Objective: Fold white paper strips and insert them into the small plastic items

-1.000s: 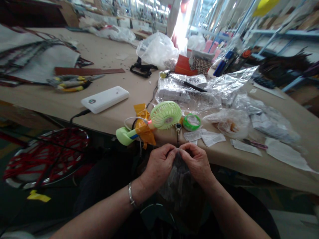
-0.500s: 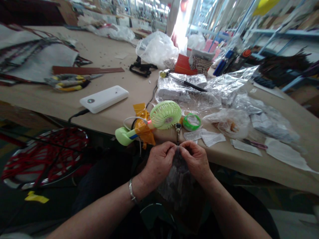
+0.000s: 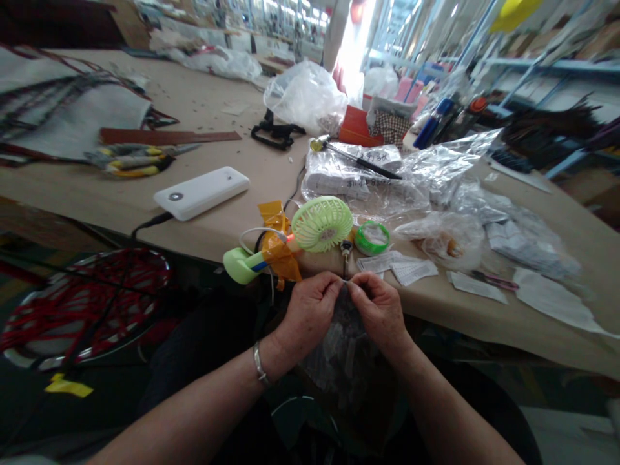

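Note:
My left hand [image 3: 312, 307], with a metal bracelet at its wrist, is closed in a pinch at the table's front edge. Facing it, my right hand [image 3: 380, 307] pinches too, fingertips almost touching the left ones. A thin pale strip [image 3: 344, 281] runs between the two pinches; its exact kind is too small to make out. Just beyond the fingertips a slim metal rod tool [image 3: 345, 255] points toward me. Beneath my hands hangs a clear plastic bag [image 3: 341, 355] with pale pieces in it. A green handheld fan [image 3: 322, 224], fixed with orange tape [image 3: 281, 252], stands left of the rod.
Right of the fan are a green round tub [image 3: 372, 237] and paper label sheets [image 3: 414, 268]. Farther back lie plastic-wrapped packs [image 3: 349, 181] with a hammer-like tool [image 3: 361, 160] on top. A white power bank [image 3: 203, 192] and pliers [image 3: 135, 160] occupy the left.
My fingertips have shifted slightly up toward the metal rod, and the pale strip between them now shows more clearly. The bag below hangs a little differently.

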`<state>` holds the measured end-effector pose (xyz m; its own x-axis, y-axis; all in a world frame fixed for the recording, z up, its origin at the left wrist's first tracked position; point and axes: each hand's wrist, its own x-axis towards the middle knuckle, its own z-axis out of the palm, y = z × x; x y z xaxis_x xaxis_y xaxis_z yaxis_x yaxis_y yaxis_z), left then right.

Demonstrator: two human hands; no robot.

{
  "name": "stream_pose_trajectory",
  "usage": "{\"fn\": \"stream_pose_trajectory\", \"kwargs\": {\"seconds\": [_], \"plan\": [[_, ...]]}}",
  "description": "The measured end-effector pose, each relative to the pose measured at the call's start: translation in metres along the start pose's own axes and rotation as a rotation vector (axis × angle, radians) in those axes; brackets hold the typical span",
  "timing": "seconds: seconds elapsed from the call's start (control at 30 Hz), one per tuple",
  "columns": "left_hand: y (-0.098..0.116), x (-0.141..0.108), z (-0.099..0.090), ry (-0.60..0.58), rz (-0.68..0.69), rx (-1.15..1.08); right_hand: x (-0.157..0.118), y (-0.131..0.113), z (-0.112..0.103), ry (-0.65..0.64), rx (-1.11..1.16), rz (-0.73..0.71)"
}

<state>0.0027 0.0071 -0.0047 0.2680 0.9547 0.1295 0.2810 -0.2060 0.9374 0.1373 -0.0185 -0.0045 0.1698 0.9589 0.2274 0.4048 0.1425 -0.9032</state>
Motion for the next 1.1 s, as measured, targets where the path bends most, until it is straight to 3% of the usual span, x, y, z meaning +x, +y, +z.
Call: {"fn": "stream_pose_trajectory", "kwargs": {"seconds": [0.13, 0.33, 0.53, 0.7, 0.9, 1.1], "plan": [[0.002, -0.002, -0.001, 0.001, -0.001, -0.004, -0.003, 0.0, -0.001, -0.006, 0.016, 0.01], [0.003, -0.019, -0.008, -0.047, -0.064, -0.044, -0.022, -0.006, -0.016, -0.124, -0.057, -0.013], [-0.022, -0.027, -0.01, -0.086, -0.159, -0.022, -0.011, -0.004, -0.047, 0.024, -0.573, -0.425], [-0.033, -0.036, -0.004, -0.089, -0.174, 0.013, 0.003, 0.007, -0.049, 0.02, -0.941, -0.481], [-0.025, -0.039, 0.003, -0.112, -0.19, 0.046, -0.001, 0.012, -0.045, 0.04, -0.906, -0.52], [-0.007, -0.034, 0.011, -0.149, -0.254, -0.145, 0.002, 0.014, -0.053, 0.108, -0.767, -0.57]]}}
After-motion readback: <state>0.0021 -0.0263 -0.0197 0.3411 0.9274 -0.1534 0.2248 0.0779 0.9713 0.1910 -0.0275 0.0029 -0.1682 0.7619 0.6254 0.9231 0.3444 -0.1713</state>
